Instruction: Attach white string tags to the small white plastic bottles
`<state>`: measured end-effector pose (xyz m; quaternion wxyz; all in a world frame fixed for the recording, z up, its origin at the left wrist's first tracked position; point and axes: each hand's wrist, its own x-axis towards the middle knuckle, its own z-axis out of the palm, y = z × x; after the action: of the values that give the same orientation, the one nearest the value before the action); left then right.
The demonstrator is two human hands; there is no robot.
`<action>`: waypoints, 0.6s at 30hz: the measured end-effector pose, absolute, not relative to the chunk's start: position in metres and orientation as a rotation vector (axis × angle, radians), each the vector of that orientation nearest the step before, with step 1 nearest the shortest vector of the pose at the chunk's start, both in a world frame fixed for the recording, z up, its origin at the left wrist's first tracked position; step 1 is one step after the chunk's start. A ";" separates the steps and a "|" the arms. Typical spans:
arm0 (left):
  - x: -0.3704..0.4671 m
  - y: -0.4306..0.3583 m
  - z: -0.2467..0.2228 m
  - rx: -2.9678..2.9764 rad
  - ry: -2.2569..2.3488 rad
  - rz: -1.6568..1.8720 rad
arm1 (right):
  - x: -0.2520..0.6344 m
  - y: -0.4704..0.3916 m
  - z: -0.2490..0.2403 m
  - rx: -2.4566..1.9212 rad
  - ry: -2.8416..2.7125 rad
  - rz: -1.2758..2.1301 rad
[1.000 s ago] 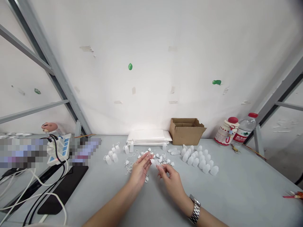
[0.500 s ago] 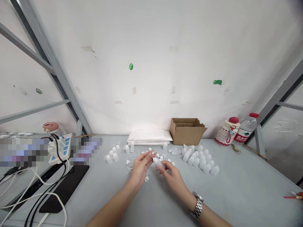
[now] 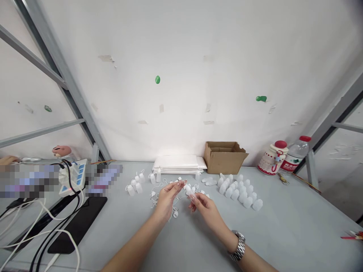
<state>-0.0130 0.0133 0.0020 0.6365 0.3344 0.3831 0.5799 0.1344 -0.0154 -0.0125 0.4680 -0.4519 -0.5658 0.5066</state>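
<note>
A small, tilted bottle of translucent whitish plastic (image 3: 191,193) sits clamped between the thumb and fingers of the right hand (image 3: 205,205), its top pointing up-left, just beside the fingertips of the left hand (image 3: 166,197). Those fingers are drawn together; whether they grip anything I cannot tell. Small white plastic caps with looped cords (image 3: 175,214) lie near, on the smooth grey table (image 3: 181,247).

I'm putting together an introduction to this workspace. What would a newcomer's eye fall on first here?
Probably the right hand in the lower middle, holding a small translucent bottle, with the left hand close to its tip. Next, the open cardboard box stands out at the back of the grey table. To its right, a red-topped flask and a red-capped plastic bottle add bright colour.
</note>
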 end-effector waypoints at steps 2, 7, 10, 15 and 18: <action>-0.014 0.015 0.001 0.793 0.893 1.328 | 0.134 -0.016 -0.014 -1.124 -1.418 1.228; -0.016 0.014 0.003 0.904 0.960 1.314 | 0.134 -0.019 -0.016 -1.200 -1.551 1.141; -0.013 0.011 0.006 1.012 1.000 1.262 | 0.133 -0.022 -0.016 -1.217 -1.596 1.101; -0.009 0.008 0.005 1.082 1.013 1.211 | 0.133 -0.021 -0.017 -1.250 -1.642 0.993; -0.009 0.007 0.005 1.071 0.984 1.235 | 0.133 -0.020 -0.018 -1.243 -1.615 0.913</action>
<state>-0.0087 0.0075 0.0046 0.5782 0.4580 0.4207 0.5281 0.1333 -0.0199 -0.0179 0.4389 -0.5002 -0.6497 0.3674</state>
